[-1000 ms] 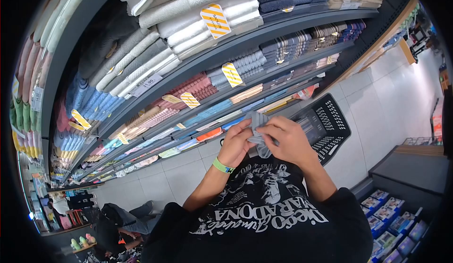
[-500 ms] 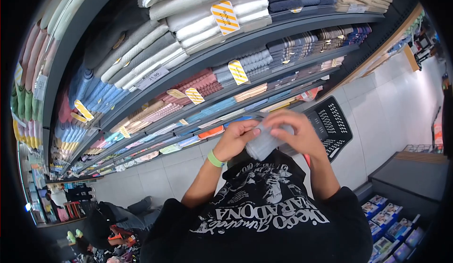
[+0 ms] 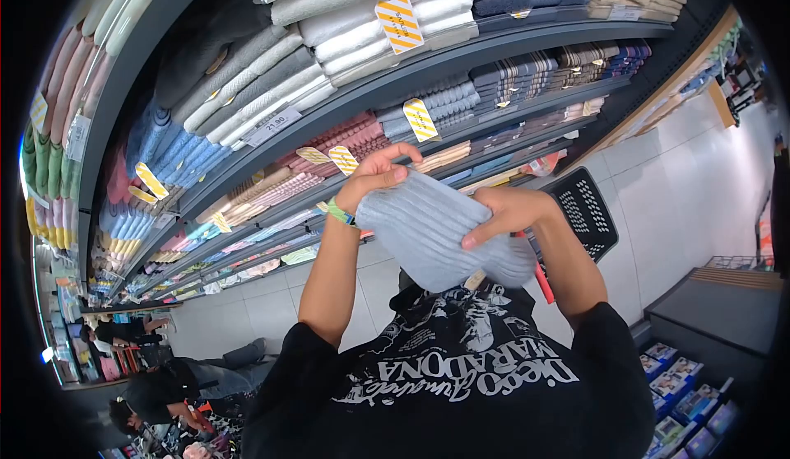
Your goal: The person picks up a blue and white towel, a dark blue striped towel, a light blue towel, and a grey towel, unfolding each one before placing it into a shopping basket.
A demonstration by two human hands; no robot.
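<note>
Dark metal shelving (image 3: 461, 57) is carrying stacked folded towels across the background. Before it, at chest height, a pale grey ribbed towel (image 3: 424, 230) is hanging, with the left hand (image 3: 374, 177) pinching its upper edge and the right hand (image 3: 508, 210) clutching its right side.

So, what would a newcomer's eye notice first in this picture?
A ribbed grey towel, held up in the middle by the left hand and the right hand. Behind it, shelves of folded towels with yellow striped tags fill the upper picture; a black basket shows right of the hands.
</note>
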